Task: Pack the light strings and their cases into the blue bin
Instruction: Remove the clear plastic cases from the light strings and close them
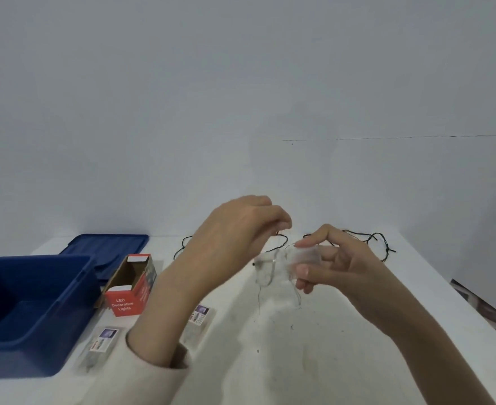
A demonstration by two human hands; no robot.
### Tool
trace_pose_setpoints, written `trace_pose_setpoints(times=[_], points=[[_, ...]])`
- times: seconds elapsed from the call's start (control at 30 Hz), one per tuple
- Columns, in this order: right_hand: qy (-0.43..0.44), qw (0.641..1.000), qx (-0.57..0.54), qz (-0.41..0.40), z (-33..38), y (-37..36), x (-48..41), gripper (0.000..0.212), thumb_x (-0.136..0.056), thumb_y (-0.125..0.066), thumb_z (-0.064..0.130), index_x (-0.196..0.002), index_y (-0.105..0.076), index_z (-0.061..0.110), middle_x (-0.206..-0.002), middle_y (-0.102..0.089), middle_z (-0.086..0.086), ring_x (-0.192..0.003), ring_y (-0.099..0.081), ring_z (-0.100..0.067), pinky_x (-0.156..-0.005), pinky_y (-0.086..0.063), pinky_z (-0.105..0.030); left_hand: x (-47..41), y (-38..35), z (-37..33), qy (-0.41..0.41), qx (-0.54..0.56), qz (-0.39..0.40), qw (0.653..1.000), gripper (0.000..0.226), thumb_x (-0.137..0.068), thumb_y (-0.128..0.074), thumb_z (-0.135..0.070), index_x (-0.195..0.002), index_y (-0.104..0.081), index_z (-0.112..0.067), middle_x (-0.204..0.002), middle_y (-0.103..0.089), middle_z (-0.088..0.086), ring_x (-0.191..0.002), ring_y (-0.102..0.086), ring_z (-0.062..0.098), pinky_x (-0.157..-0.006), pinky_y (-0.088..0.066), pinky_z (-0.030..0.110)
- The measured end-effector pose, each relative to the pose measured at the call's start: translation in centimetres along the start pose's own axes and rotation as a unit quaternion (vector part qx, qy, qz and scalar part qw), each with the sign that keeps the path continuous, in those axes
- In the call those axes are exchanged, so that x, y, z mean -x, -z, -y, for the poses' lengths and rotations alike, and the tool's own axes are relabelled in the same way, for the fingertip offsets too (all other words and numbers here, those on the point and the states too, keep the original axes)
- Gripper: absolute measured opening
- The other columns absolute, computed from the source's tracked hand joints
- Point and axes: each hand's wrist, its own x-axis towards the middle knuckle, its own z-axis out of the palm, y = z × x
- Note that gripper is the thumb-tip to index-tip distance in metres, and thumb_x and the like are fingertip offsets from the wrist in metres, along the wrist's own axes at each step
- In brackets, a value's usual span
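Clear boxy case gripped by right hand fingers, left hand pinching thin silvery light string at case's 10 o'clock

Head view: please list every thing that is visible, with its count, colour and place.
blue bin: one, blue, table's left end.
bin lid: one, blue, behind the bin.
carton: one, red, open, right of bin.
clear cases: two, labelled, near left forearm.
dark light string: one, black, table's back.
thin light string: one, silvery, hanging between hands.
clear pack: one, transparent.
table: one, white.
hands: left hand pinches thin light string; right hand grips clear pack.
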Motion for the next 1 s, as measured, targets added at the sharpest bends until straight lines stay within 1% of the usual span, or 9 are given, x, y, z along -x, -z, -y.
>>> trace_pose_setpoints(times=[0.13, 0.23, 0.33, 0.43, 0.57, 0.63, 0.8, 0.9, 1.0], points=[[0.000, 0.983, -0.179, 0.029, 0.4, 0.6, -0.1, 0.034, -0.055, -0.085, 0.008, -0.082, -0.065, 0.015, -0.071, -0.062, -0.016, -0.057, -0.059, -0.025, -0.056, -0.049, -0.027, 0.4, -0.8, 0.3, 0.143, 0.303, 0.031, 0.942, 0.015, -0.090, -0.058, -0.010, -0.086, -0.072, -0.014, -0.063, -0.064, -0.006, -0.053, -0.050, -0.001, -0.054, -0.036, 0.009], [0.019, 0.959, -0.274, -0.061, 0.9, 0.3, -0.5, 0.023, -0.062, -0.075, 0.009, -0.080, -0.062, 0.014, -0.068, -0.063, -0.013, -0.055, -0.060, -0.022, -0.055, -0.052, -0.025, 1.5, -2.7, -0.5, 0.211, 0.444, 0.053, 0.869, 0.017, -0.090, -0.055, -0.003, -0.088, -0.070, -0.011, -0.057, -0.059, -0.007, -0.045, -0.050, 0.005, -0.051, -0.042, 0.013], [0.025, 0.960, -0.234, -0.150, 0.9, -0.2, -0.8, 0.020, -0.074, -0.062, 0.006, -0.091, -0.053, 0.009, -0.064, -0.066, -0.010, -0.055, -0.063, -0.018, -0.056, -0.054, -0.022, 2.6, -4.3, -1.3, 0.255, 0.475, 0.071, 0.839, 0.016, -0.091, -0.056, -0.010, -0.089, -0.072, -0.015, -0.069, -0.065, -0.002, -0.043, -0.051, 0.010, -0.050, -0.045, 0.018], [0.035, 0.954, -0.199, -0.220, 0.4, -0.5, -1.1, 0.018, -0.080, -0.063, 0.003, -0.094, -0.052, 0.006, -0.061, -0.067, -0.005, -0.055, -0.065, -0.018, -0.056, -0.055, -0.021, 3.1, -4.9, -2.2, 0.260, 0.427, 0.065, 0.863, 0.017, -0.092, -0.056, -0.013, -0.098, -0.071, -0.018, -0.066, -0.065, -0.007, -0.043, -0.052, 0.009, -0.049, -0.046, 0.020], [0.052, 0.959, -0.113, -0.254, 0.1, -0.7, -1.0, 0.017, -0.082, -0.065, 0.004, -0.093, -0.053, 0.009, -0.062, -0.065, -0.011, -0.052, -0.062, -0.018, -0.058, -0.053, -0.021, 3.2, -4.4, -3.5, 0.186, 0.249, 0.049, 0.949, 0.024, -0.095, -0.050, -0.019, -0.108, -0.069, -0.026, -0.069, -0.064, -0.012, -0.047, -0.049, -0.001, -0.052, -0.037, 0.009], [0.066, 0.963, -0.057, -0.254, 0.0, -0.8, -0.9, 0.017, -0.082, -0.066, 0.004, -0.091, -0.054, 0.011, -0.061, -0.062, -0.012, -0.050, -0.058, -0.018, -0.056, -0.051, -0.020, 3.0, -3.5, -3.9, 0.141, 0.191, 0.020, 0.971, 0.023, -0.096, -0.049, -0.019, -0.102, -0.070, -0.025, -0.072, -0.064, -0.007, -0.058, -0.050, -0.005, -0.056, -0.035, 0.010], [0.055, 0.975, 0.000, -0.215, 0.0, -0.8, -0.9, 0.019, -0.079, -0.070, 0.006, -0.092, -0.057, 0.011, -0.059, -0.061, -0.008, -0.050, -0.056, -0.016, -0.053, -0.047, -0.020, 2.5, -2.7, -3.2, 0.066, 0.102, -0.023, 0.992, 0.023, -0.094, -0.044, -0.026, -0.094, -0.067, -0.024, -0.079, -0.061, -0.007, -0.070, -0.046, 0.001, -0.066, -0.037, 0.018], [0.030, 0.985, -0.001, -0.173, -0.3, -0.4, -0.9, 0.018, -0.080, -0.069, 0.002, -0.092, -0.057, 0.008, -0.060, -0.062, -0.010, -0.050, -0.056, -0.019, -0.052, -0.046, -0.023, 2.0, -2.8, -2.1, 0.020, 0.041, -0.017, 0.999, 0.028, -0.093, -0.039, -0.029, -0.090, -0.066, -0.020, -0.078, -0.060, -0.005, -0.073, -0.047, 0.008, -0.067, -0.036, 0.026], [-0.002, 0.991, -0.011, -0.133, -0.7, -0.1, -0.6, 0.016, -0.081, -0.066, 0.000, -0.092, -0.057, 0.005, -0.059, -0.061, -0.014, -0.048, -0.053, -0.019, -0.051, -0.046, -0.023, 1.5, -2.8, -1.3, -0.033, -0.021, -0.010, 0.999, 0.033, -0.089, -0.037, -0.030, -0.086, -0.067, -0.017, -0.077, -0.061, -0.004, -0.071, -0.054, 0.013, -0.059, -0.042, 0.022]])
